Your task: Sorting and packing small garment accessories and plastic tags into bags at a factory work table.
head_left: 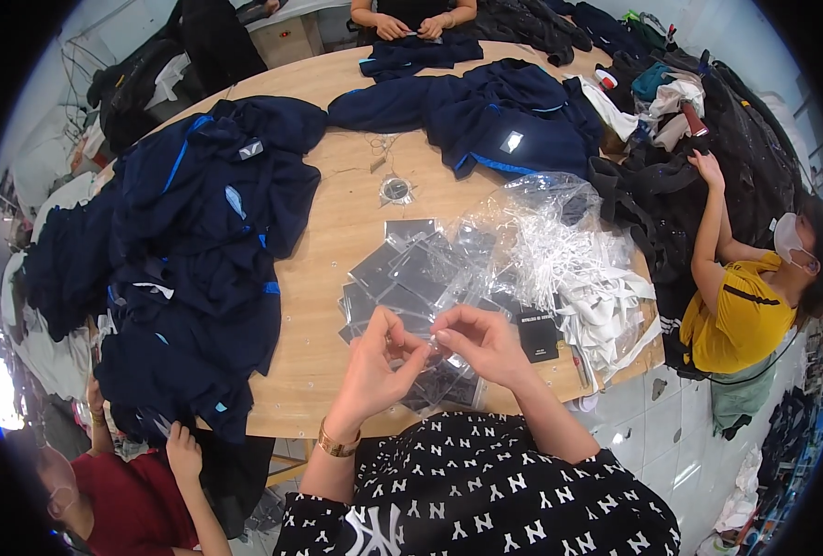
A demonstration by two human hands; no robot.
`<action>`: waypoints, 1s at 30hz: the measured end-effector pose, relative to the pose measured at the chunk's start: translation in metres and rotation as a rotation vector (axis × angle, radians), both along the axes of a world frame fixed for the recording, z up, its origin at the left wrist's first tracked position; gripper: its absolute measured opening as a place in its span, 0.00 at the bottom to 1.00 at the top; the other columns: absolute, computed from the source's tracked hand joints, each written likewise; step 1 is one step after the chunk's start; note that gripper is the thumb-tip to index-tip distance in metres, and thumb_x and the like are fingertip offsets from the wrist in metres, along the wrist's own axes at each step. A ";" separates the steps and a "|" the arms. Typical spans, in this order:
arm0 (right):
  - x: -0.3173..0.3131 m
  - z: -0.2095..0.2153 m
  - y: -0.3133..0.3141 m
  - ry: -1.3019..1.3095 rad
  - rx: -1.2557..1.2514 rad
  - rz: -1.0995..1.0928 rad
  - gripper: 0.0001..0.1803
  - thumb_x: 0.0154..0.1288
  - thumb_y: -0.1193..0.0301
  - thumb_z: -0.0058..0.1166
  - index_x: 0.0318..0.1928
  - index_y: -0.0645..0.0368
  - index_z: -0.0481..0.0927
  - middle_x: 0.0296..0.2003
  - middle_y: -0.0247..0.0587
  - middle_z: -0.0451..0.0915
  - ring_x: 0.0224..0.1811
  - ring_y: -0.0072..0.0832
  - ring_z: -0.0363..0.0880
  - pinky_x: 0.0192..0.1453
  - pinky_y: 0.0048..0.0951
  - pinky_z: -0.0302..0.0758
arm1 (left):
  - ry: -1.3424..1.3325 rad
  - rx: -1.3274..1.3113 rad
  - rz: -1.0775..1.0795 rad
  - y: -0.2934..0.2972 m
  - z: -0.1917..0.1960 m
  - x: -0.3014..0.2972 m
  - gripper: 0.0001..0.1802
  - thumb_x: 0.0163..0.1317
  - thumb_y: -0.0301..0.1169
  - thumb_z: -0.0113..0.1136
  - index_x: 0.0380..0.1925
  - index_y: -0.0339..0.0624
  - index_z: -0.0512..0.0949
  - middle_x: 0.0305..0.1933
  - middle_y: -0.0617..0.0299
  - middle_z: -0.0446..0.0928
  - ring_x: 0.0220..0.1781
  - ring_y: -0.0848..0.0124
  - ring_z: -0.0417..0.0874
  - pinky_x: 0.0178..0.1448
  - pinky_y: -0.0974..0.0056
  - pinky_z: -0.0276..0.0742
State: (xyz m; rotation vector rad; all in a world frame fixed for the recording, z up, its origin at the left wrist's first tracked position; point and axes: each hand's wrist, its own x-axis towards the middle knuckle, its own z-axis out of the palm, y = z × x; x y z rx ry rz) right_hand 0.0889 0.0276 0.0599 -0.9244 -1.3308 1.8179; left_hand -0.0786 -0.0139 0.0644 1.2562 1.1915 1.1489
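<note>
My left hand (381, 360) and my right hand (487, 347) meet over the near middle of the table. Thumb and forefinger are pinched together on each, but what lies between them is too small and pale to make out. Beneath and beyond the fingers spreads a pile of dark flat squares in clear plastic sleeves (395, 266). Beside my right hand lies a black printed card (538, 334). A large clear plastic bag (574, 196) full of white strings rests just past it, with white tags or strips (606, 320) spilling toward the table's right edge.
Navy garments with blue trim (208, 176) heap along the left, and another navy garment (513, 125) lies at the far side. A small round metallic object (396, 191) sits mid-table. Dark clothes (736, 139) pile up at right. Co-workers are left, right and across.
</note>
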 end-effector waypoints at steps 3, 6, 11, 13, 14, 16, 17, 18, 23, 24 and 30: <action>-0.002 0.002 -0.003 -0.009 0.016 -0.010 0.06 0.59 0.76 0.51 0.36 0.66 0.76 0.29 0.31 0.76 0.30 0.14 0.72 0.33 0.16 0.71 | 0.067 0.008 0.012 0.000 0.001 0.000 0.15 0.52 0.20 0.57 0.27 0.38 0.58 0.24 0.56 0.77 0.29 0.73 0.81 0.30 0.71 0.76; -0.002 0.001 -0.004 -0.022 0.054 -0.024 0.06 0.60 0.75 0.51 0.36 0.65 0.76 0.28 0.30 0.76 0.28 0.11 0.71 0.31 0.14 0.69 | 0.105 0.011 0.009 -0.001 0.002 -0.001 0.15 0.51 0.21 0.58 0.26 0.38 0.59 0.23 0.57 0.77 0.28 0.73 0.81 0.30 0.71 0.76; -0.002 0.002 -0.005 -0.055 0.016 -0.015 0.07 0.58 0.77 0.53 0.37 0.65 0.77 0.32 0.31 0.77 0.34 0.13 0.73 0.41 0.16 0.70 | 0.095 0.018 0.003 -0.001 0.002 -0.001 0.15 0.51 0.21 0.59 0.26 0.38 0.59 0.23 0.57 0.77 0.27 0.75 0.80 0.29 0.71 0.75; -0.003 0.000 -0.006 -0.044 0.096 -0.032 0.06 0.60 0.75 0.51 0.36 0.66 0.76 0.27 0.29 0.76 0.28 0.11 0.71 0.32 0.14 0.69 | 0.070 0.000 -0.002 -0.001 0.003 0.000 0.15 0.51 0.20 0.58 0.25 0.38 0.58 0.23 0.56 0.77 0.27 0.76 0.80 0.29 0.71 0.76; -0.003 0.000 -0.005 -0.045 0.096 -0.034 0.06 0.60 0.75 0.51 0.36 0.66 0.76 0.27 0.29 0.76 0.28 0.11 0.71 0.32 0.14 0.69 | 0.044 -0.018 -0.007 0.000 0.003 0.000 0.15 0.52 0.19 0.58 0.25 0.38 0.58 0.24 0.56 0.77 0.27 0.76 0.79 0.29 0.72 0.76; -0.003 0.002 -0.005 0.002 0.041 -0.034 0.06 0.60 0.76 0.51 0.36 0.66 0.76 0.27 0.29 0.76 0.28 0.11 0.70 0.31 0.14 0.68 | -0.033 -0.035 -0.018 0.000 0.000 -0.001 0.16 0.52 0.18 0.57 0.25 0.39 0.57 0.24 0.55 0.77 0.28 0.76 0.79 0.29 0.72 0.76; -0.003 0.004 -0.005 0.003 0.042 -0.035 0.06 0.60 0.76 0.51 0.36 0.66 0.76 0.27 0.29 0.76 0.28 0.11 0.70 0.31 0.14 0.68 | -0.110 -0.051 -0.026 0.000 -0.002 -0.002 0.16 0.52 0.18 0.57 0.24 0.40 0.56 0.25 0.55 0.77 0.28 0.76 0.79 0.30 0.72 0.76; -0.004 0.006 -0.005 -0.003 0.021 -0.051 0.06 0.59 0.76 0.51 0.36 0.66 0.76 0.27 0.29 0.76 0.27 0.12 0.70 0.30 0.14 0.68 | -0.109 -0.051 -0.026 0.001 -0.006 -0.002 0.16 0.52 0.18 0.57 0.24 0.40 0.56 0.25 0.55 0.77 0.28 0.76 0.79 0.30 0.72 0.76; -0.008 0.002 -0.008 0.042 -0.037 -0.098 0.06 0.59 0.76 0.52 0.36 0.66 0.76 0.26 0.31 0.76 0.24 0.12 0.69 0.27 0.13 0.67 | -0.188 -0.009 0.032 0.003 -0.012 -0.001 0.18 0.52 0.17 0.58 0.24 0.41 0.56 0.25 0.53 0.77 0.27 0.75 0.79 0.28 0.74 0.77; -0.009 0.001 -0.008 0.060 -0.063 -0.118 0.06 0.59 0.76 0.52 0.35 0.66 0.76 0.25 0.31 0.76 0.23 0.12 0.69 0.26 0.13 0.67 | -0.189 -0.008 0.030 0.004 -0.013 0.000 0.18 0.52 0.17 0.58 0.24 0.41 0.56 0.25 0.53 0.77 0.27 0.75 0.79 0.28 0.74 0.77; -0.013 -0.003 -0.012 0.183 -0.228 -0.178 0.06 0.60 0.75 0.52 0.35 0.67 0.76 0.24 0.32 0.75 0.21 0.13 0.68 0.24 0.14 0.66 | -0.196 0.048 0.093 0.005 -0.022 0.000 0.21 0.50 0.17 0.61 0.23 0.42 0.55 0.23 0.53 0.77 0.25 0.77 0.78 0.26 0.75 0.76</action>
